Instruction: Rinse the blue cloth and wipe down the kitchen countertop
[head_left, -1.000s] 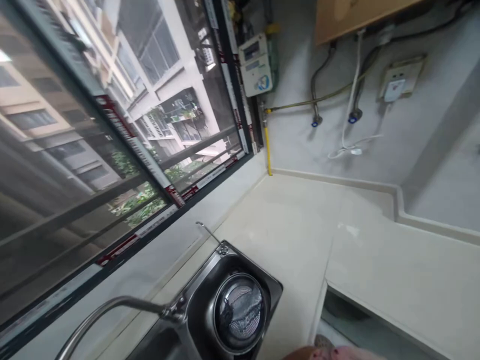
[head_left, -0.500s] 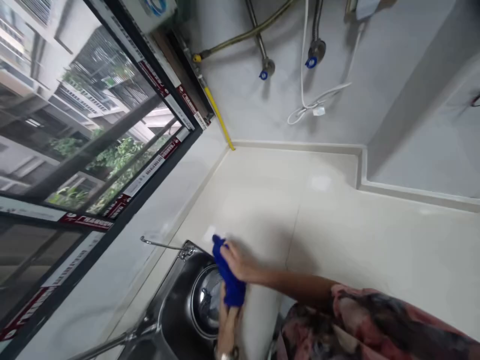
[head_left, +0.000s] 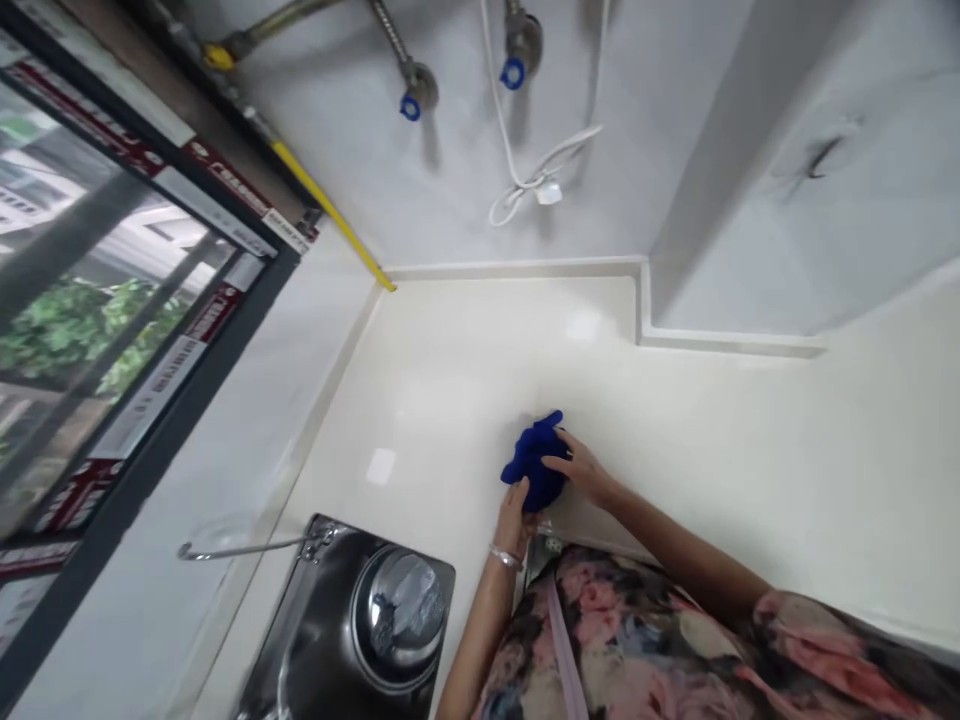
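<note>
A crumpled blue cloth [head_left: 537, 462] is held between my two hands over the pale countertop [head_left: 457, 400]. My left hand [head_left: 513, 515], with a bracelet at the wrist, grips its lower edge, thumb on top and the other fingers partly hidden. From the right, my right hand [head_left: 585, 468] has its fingers bent onto the cloth's side. Whether the cloth rests on the counter or hangs just above it, I cannot tell.
A steel sink [head_left: 315, 620] with a round bowl-like fitting [head_left: 405, 610] is at the lower left, its thin tap [head_left: 247, 548] reaching left. A yellow pipe [head_left: 330, 212], valves [head_left: 420, 90] and a coiled white cable [head_left: 517, 195] are at the back wall. A window frame [head_left: 165, 400] runs along the left.
Both hands have moved with the blue cloth from the sink's edge to the right, over the counter. The cloth was long and bunched; now it is looser and wider. My view has shifted right.
</note>
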